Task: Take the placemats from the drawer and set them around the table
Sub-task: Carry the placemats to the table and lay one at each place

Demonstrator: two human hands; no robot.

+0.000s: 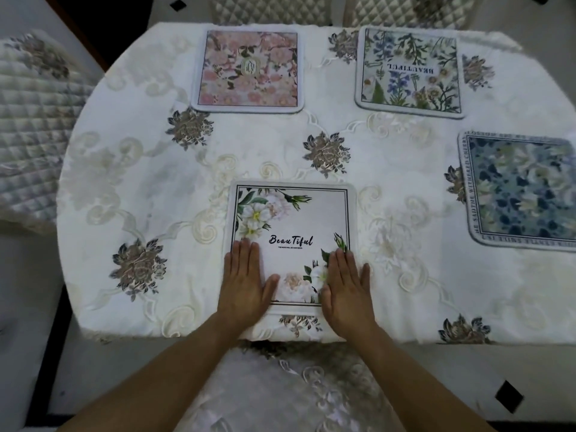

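Note:
A white placemat with white flowers and the word "Beautiful" lies at the table's near edge. My left hand rests flat on its lower left corner, fingers straight. My right hand lies flat on its lower right corner, palm down. Neither hand grips anything. A pink floral placemat sits at the far left. A green and blue botanical placemat sits at the far right. A blue floral placemat lies at the right edge, partly cut off by the frame.
The table wears a white embroidered cloth with brown flower motifs. Quilted chairs stand at the left and behind the far edge. A tiled floor with black diamonds shows below right.

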